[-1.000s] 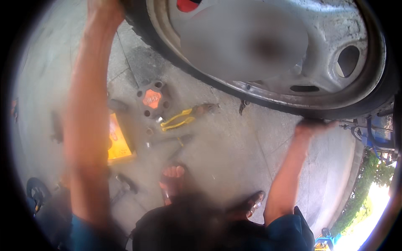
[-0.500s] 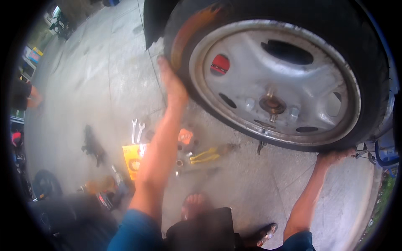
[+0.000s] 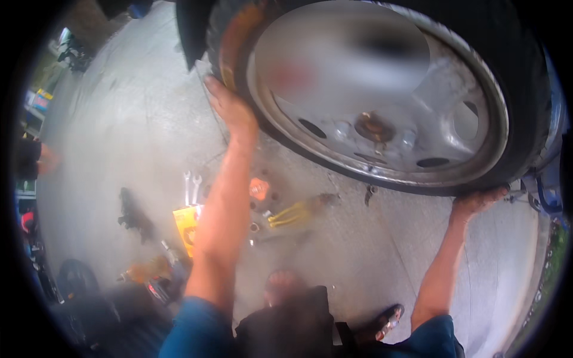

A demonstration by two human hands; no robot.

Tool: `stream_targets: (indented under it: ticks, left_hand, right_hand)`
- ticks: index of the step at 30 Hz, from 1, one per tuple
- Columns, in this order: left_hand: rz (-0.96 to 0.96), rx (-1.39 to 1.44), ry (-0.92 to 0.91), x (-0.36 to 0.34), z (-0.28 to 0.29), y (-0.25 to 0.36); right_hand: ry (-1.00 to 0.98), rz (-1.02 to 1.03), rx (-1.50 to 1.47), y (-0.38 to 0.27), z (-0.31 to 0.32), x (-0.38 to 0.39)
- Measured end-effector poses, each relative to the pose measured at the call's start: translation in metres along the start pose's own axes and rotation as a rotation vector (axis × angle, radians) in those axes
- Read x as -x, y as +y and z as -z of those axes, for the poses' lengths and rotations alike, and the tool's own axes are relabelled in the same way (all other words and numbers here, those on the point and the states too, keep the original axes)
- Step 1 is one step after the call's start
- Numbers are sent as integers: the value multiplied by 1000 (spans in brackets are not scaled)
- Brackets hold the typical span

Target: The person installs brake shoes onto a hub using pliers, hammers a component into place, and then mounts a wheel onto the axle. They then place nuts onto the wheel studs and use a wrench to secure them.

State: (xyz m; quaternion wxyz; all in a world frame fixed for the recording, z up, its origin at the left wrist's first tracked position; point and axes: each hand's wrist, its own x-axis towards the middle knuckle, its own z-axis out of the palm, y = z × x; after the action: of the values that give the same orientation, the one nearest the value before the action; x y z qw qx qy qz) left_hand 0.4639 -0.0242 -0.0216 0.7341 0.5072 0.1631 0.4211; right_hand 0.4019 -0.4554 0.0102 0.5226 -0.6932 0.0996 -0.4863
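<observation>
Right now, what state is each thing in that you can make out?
Left hand: open, against the tyre.
Right hand: under the tyre's lower right edge.
Wheel: facing you, centre uncovered.
Hub cap: lying on the floor.
Pliers: on the floor, too blurred to tell open from shut.
Spanners: two, lying side by side.
Box: partly hidden by your left forearm.

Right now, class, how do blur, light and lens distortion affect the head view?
In the head view, a blurred oval hides part of the wheel; the pliers look soft; the floor is pale at upper left, its right edge curved; black fills the corners.
</observation>
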Motion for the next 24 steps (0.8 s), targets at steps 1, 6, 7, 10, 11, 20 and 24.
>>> stream_targets:
  ticks: [1,6,7,10,11,20,24]
  left_hand:
    - [-60,-116,-2,1,-2,-1]
    - [-114,-4,-24,3,-2,10]
    - [-83,13,30,3,-3,14]
    - [-250,-34,82,-2,-15,23]
    - [-238,-34,73,-5,-20,25]
    - [-186,93,33,-2,-16,34]
    - [-286,-165,70,-24,-14,14]
  right_hand:
    - [13,22,3,1,1,0]
    - [-68,162,234,13,4,-3]
    - [-8,139,260,19,5,-5]
    - [-51,126,118,36,11,-8]
    - [-73,207,124,40,16,-8]
    - [-66,571,399,25,0,-14]
    - [-16,143,169,14,3,4]
